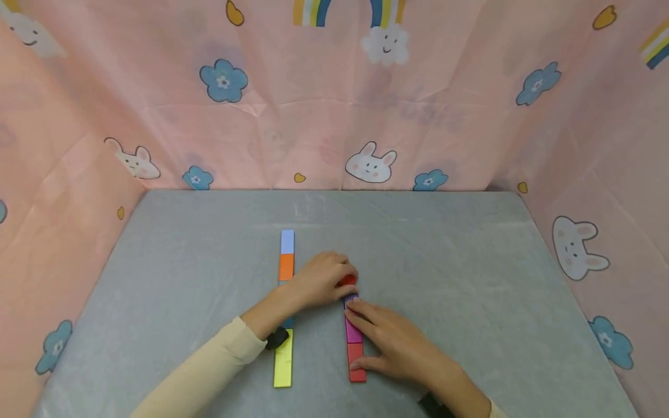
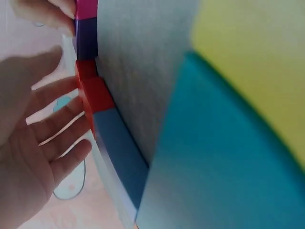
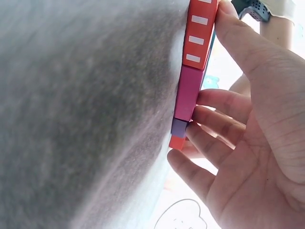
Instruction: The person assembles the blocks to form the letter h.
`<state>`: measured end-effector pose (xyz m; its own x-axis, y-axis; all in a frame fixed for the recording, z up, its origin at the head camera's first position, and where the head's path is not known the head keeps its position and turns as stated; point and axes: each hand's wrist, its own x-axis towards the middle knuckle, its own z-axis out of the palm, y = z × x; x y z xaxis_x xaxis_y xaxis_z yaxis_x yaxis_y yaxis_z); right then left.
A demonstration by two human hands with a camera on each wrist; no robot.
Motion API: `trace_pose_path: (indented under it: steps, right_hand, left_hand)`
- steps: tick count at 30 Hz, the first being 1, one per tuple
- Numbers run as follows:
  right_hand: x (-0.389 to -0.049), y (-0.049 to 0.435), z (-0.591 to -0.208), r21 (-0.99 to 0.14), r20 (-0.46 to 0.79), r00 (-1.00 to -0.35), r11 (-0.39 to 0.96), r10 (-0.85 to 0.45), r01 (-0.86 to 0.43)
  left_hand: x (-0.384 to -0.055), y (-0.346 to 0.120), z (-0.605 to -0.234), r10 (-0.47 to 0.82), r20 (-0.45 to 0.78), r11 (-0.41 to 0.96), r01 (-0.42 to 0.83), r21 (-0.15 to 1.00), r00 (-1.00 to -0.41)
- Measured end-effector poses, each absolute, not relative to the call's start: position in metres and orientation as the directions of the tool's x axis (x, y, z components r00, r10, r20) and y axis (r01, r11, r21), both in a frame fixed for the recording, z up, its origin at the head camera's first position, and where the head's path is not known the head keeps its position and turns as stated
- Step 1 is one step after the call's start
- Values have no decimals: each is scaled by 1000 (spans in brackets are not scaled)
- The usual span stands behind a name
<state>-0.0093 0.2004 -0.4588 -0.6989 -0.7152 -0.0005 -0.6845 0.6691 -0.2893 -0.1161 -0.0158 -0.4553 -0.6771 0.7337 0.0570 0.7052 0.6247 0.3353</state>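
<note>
Two rows of coloured blocks lie on the table. My left hand [image 1: 326, 278] reaches across the left row and holds a red block [image 1: 347, 280] at the far end of the right row, thumb on the near side. My right hand [image 1: 394, 339] lies along the right row with extended fingers, touching its side. Under and beside those fingers are a purple block [image 3: 179, 128], a magenta block [image 1: 353, 332] and a nearer red block [image 1: 357, 371], which shows white rectangles in the right wrist view. The right thumb touches that nearer red block.
In the left row are a light-blue block [image 1: 287, 241], an orange block [image 1: 286, 267], a teal block [image 2: 214, 157] and a yellow block [image 1: 283, 366]; the left forearm covers its middle. A pink printed curtain [image 1: 313, 128] encloses the grey table [image 1: 444, 249].
</note>
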Motion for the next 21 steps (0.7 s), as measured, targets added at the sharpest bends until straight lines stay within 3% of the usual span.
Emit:
trace_pose_path:
  steps: [9,21]
  right_hand:
    - [-8,202,-458,-308,5,-699,664,-715,-681]
    - [-9,202,-458,-301,15,-691,656,-722,-692]
  left_hand:
    - [-110,-24,-454,772,-20,596,713,368,-635]
    - [-107,-26,-456,782,54,568,745,349,-621]
